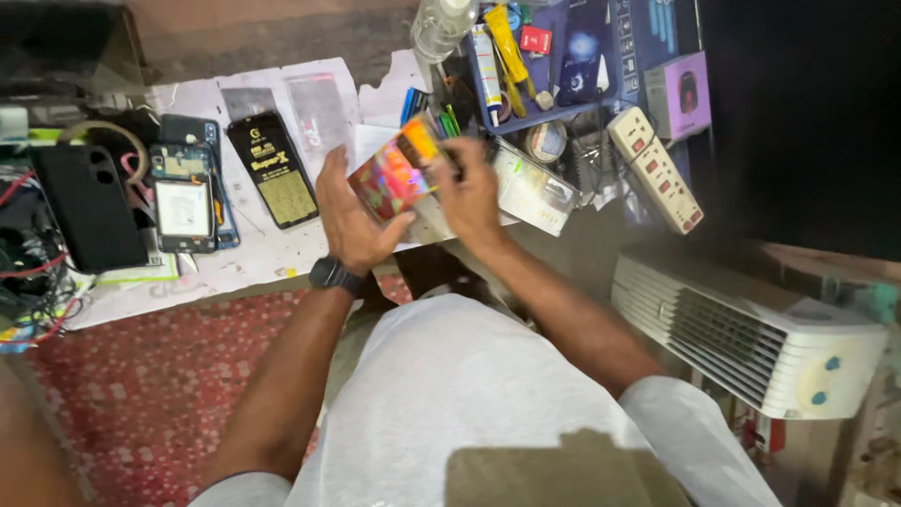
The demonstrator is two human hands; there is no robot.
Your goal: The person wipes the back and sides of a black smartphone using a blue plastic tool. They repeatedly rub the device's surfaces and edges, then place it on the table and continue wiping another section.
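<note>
1. While both hands hold the colourful flat packet [399, 174] above the near edge of the counter [253, 258], the work in hand looks like opening or turning it over, so a steady two-sided hold matters most.
2. As I judge it, the left hand [352, 221] should stay as the support: its palm sits under the packet's lower end, with the fingers wrapped narrowly around the edge.
3. The right hand [469, 192] grips the packet's upper right side; its fingers are closed on that edge, and a small dark thing may be pinched there too, though blur makes this impossible to tell.
4. Any pull would be best made slowly and along the edge, since a thin packet like this probably bends easily.
5. Keeping the packet over the counter rather than over the lap would let anything that slips out land on the white sheet.
6. The packet is rectangular and glossy, printed in orange, red, pink and yellow patches, tilted with its upper end away from the person.
7. Left of it lie an opened phone [185, 202] and a black packet with gold print [275, 169]; a white power strip [655, 169] lies to the right.
</note>
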